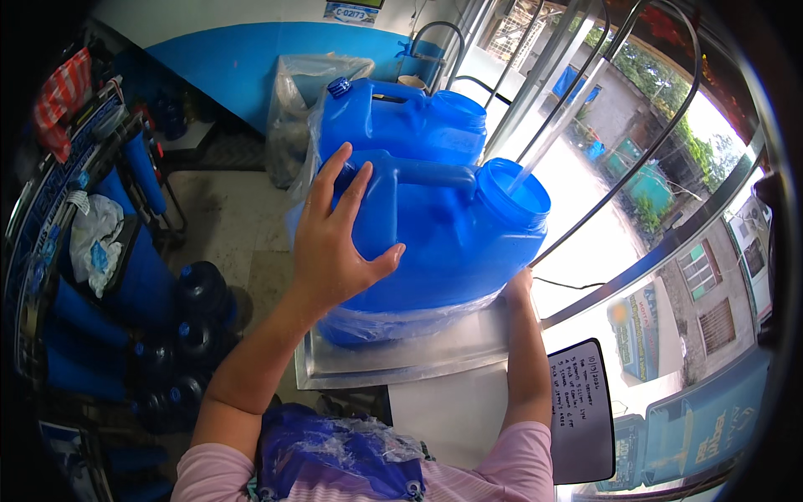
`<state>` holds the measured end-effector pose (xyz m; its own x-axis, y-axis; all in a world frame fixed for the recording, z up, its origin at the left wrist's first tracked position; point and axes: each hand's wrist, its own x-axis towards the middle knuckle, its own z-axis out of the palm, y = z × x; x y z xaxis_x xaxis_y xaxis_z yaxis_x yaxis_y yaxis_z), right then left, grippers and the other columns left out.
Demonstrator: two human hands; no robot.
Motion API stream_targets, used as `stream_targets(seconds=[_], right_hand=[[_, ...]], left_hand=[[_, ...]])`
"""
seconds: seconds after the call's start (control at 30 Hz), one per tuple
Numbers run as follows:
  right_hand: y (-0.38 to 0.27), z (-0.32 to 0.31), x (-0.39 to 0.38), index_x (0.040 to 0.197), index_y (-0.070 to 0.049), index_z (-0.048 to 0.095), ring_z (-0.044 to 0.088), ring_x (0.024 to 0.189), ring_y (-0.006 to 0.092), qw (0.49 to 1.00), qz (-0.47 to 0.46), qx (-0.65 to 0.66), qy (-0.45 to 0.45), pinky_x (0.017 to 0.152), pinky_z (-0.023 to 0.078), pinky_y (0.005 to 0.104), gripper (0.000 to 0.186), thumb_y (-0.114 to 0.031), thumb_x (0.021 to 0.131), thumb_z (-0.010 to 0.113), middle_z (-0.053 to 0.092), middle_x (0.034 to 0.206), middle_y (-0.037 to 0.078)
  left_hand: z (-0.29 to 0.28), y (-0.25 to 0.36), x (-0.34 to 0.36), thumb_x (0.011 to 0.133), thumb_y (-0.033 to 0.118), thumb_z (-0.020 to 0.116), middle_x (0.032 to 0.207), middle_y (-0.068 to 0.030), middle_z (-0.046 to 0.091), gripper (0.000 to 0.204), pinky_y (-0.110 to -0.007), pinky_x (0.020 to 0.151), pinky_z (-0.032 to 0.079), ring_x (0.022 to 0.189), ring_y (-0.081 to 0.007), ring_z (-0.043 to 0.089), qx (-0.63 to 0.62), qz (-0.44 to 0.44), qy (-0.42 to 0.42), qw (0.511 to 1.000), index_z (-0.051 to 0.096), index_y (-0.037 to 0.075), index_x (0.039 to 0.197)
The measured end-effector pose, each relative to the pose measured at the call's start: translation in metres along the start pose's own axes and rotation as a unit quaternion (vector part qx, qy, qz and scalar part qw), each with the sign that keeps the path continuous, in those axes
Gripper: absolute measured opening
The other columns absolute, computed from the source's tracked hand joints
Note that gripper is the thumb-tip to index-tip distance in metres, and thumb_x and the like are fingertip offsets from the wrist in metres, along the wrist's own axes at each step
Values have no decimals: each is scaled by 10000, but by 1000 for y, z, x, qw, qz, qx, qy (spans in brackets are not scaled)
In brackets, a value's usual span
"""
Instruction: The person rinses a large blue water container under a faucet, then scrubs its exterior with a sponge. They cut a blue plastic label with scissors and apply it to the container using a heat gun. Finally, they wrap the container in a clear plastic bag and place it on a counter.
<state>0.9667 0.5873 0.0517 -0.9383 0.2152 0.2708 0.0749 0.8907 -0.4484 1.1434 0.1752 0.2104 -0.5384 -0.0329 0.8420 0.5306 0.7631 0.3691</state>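
A blue slim water jug (435, 243) stands upright on a metal tray (410, 358), with clear plastic film around its lower part. Its wide neck is uncapped, and a clear tube (548, 146) reaches down to the opening. My left hand (335, 234) is at the jug's left upper corner, open, with thumb and fingers spread. At the lower right side of the same jug is my right hand (520, 283); its fingers are hidden by the jug. Behind stands a second blue water jug (401, 125), its neck uncapped and a blue cap on its small spout.
A clear plastic bag (288, 117) stands behind the jugs at the left. Several dark round water bottles (201, 289) sit on the floor at left. A handwritten board (581, 410) lies right of my right arm. Black hoses (619, 192) run along the window.
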Motion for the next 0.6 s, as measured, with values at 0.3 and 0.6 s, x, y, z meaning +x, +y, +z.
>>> stream_targets(seconds=[0.3,0.6], right_hand=[[-20,-14,-42,859,-73,722,701,798,337,971,-83,-223,35,703,555,433,211,-204,824,560,705,815,173],[-11,-4,-40,883,-80,706,701,775,335,970,-74,-227,55,692,558,421,188,-170,830,549,701,786,169]], left_hand=[[3,-12,7,647,324,769,1489,-166,319,817,-511,1043,414,1346,-392,376,-22,6,9,1000,490,29,1356],[3,-10,5,645,313,768,1490,-155,325,806,-509,1051,409,1349,-383,376,-34,-6,11,999,496,34,1351]])
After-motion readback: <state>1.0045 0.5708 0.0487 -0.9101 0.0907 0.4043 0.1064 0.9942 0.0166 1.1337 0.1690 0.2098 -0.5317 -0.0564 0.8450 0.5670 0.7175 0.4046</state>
